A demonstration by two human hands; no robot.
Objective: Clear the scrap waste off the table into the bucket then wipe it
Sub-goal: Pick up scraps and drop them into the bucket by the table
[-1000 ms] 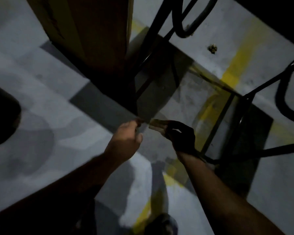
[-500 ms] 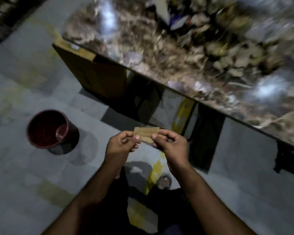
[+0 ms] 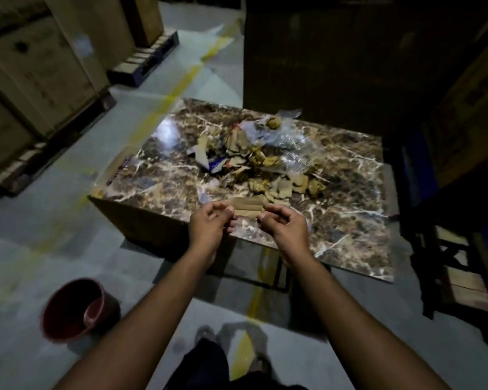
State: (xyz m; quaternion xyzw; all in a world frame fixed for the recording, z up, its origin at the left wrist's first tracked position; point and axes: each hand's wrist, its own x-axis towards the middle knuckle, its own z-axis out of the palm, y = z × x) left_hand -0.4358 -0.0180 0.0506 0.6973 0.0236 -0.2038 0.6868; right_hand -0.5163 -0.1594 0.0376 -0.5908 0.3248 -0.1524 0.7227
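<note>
A heap of scrap (image 3: pixel 261 161) lies on the far middle of the marble tabletop (image 3: pixel 350 220): torn card pieces, crumpled yellowish wads, a blue-and-white paper at its left side and clear crinkled plastic film (image 3: pixel 288 137) on its far right. The near and left parts of the tabletop carry only a few stray bits.

One strip of card (image 3: pixel 247 207) is held up over the near edge of the tabletop, between both hands. The left hand (image 3: pixel 209 225) pinches its left end, thumb on top and fingers curled beneath; the right hand (image 3: pixel 286 226) pinches the right end the same way. The strip lies level, its long side running left to right.

The red bucket (image 3: pixel 74 309) stands on the grey floor (image 3: pixel 40 220) to the lower left, well apart from the tabletop, its mouth open upward. A yellow line (image 3: pixel 178 85) runs along the floor and under the tabletop. Big cardboard boxes (image 3: pixel 37 66) on pallets stand at the left, and dark stacked goods at the right and behind.
</note>
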